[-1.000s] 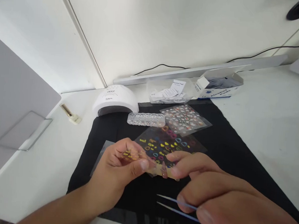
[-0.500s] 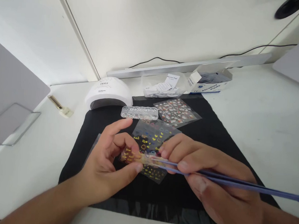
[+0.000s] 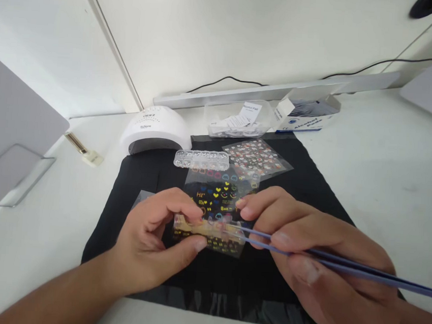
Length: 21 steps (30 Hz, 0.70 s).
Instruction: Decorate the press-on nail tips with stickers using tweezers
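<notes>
My left hand pinches a pale yellow strip of clear nail tips between thumb and fingers, low over the black mat. My right hand grips blue tweezers, their points resting at the strip's right end, while its fingertips touch the strip too. A clear sticker sheet with yellow and coloured hearts lies flat under and behind the strip.
Behind it lie a second sticker sheet, a clear compartment box and a white nail lamp. A bag of alcohol pads and a blue-white box sit at the back. A gold-capped item rests left.
The tweezers swung from low beside my right palm up to the strip's right end. My left index finger curled back down onto the strip. The view shifted slightly.
</notes>
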Motion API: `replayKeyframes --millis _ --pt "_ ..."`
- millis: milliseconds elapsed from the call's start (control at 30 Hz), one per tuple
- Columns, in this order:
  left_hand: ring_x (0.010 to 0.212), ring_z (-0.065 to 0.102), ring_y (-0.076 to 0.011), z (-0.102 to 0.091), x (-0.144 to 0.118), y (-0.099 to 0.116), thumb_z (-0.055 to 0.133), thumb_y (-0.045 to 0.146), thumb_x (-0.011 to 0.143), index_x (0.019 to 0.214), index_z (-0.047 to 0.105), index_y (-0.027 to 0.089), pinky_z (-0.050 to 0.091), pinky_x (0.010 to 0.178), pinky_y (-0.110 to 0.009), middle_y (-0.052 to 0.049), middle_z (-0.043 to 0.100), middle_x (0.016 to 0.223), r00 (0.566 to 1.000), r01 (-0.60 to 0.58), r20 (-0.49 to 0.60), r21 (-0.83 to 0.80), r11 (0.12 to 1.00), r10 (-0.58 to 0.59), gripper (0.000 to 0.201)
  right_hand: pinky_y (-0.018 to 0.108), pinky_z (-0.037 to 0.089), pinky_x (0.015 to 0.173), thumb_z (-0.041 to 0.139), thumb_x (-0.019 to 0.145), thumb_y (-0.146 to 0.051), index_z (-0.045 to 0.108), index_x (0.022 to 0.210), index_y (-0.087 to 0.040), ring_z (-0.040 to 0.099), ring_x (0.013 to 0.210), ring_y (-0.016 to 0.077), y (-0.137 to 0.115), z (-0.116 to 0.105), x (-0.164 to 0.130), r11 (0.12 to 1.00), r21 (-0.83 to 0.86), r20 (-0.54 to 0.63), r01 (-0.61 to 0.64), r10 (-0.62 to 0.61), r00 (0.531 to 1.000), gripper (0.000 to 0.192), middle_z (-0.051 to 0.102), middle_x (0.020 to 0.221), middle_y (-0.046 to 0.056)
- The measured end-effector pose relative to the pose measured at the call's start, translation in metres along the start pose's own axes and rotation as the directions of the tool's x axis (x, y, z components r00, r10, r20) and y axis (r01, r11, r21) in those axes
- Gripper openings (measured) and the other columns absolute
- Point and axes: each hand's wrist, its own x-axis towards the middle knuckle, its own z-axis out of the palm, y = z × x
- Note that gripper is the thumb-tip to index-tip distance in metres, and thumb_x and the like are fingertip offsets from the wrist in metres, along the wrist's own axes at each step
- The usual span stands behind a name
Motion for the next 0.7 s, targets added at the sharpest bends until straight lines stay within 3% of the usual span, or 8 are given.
replayKeyframes --millis 133,333,500,700 --pt "0.080 0.063 -0.0165 -0.003 -0.001 -0.001 0.077 0.012 0.086 0.102 0.071 0.021 0.053 0.075 -0.028 -0.004 0.068 0.088 0.997 -0.004 0.075 -0.016 1.000 0.005 0.019 0.045 0.061 0.082 0.063 0.098 -0.024 0.078 0.105 -0.024 0.070 0.080 0.0224 -0.004 -0.003 0.001 1.000 -0.013 0.058 -0.007 0.008 0.998 0.016 0.073 0.079 0.005" --pt "0.078 0.062 -0.0136 0.002 -0.003 0.004 0.079 0.006 0.081 0.110 0.071 0.027 0.054 0.074 -0.022 0.000 0.066 0.089 0.990 0.136 -0.016 -0.047 0.990 -0.137 0.037 0.044 0.065 0.078 0.062 0.089 -0.009 0.077 0.105 -0.022 0.072 0.079 0.0226 -0.008 -0.003 0.005 1.000 -0.026 0.126 -0.004 0.007 0.992 0.025 0.073 0.077 0.006" --pt "0.074 0.063 -0.0114 0.006 -0.001 0.006 0.079 0.001 0.077 0.107 0.072 0.023 0.056 0.070 -0.018 0.000 0.065 0.086 0.986 0.158 -0.046 -0.078 0.984 -0.162 0.038 0.045 0.065 0.083 0.064 0.079 0.000 0.075 0.105 -0.022 0.072 0.083 0.0229 -0.007 -0.003 0.003 0.998 -0.051 0.162 -0.037 0.045 0.986 0.036 0.073 0.082 0.005" --pt "0.074 0.066 -0.0101 0.012 0.000 0.008 0.078 0.000 0.078 0.103 0.074 0.023 0.058 0.071 -0.016 0.001 0.067 0.084 0.981 0.172 -0.071 -0.112 0.979 -0.181 0.035 0.048 0.066 0.081 0.064 0.079 -0.001 0.075 0.108 -0.024 0.073 0.083 0.0258 -0.010 -0.004 0.001 0.993 -0.112 0.188 -0.048 0.068 0.980 0.039 0.074 0.082 0.006"
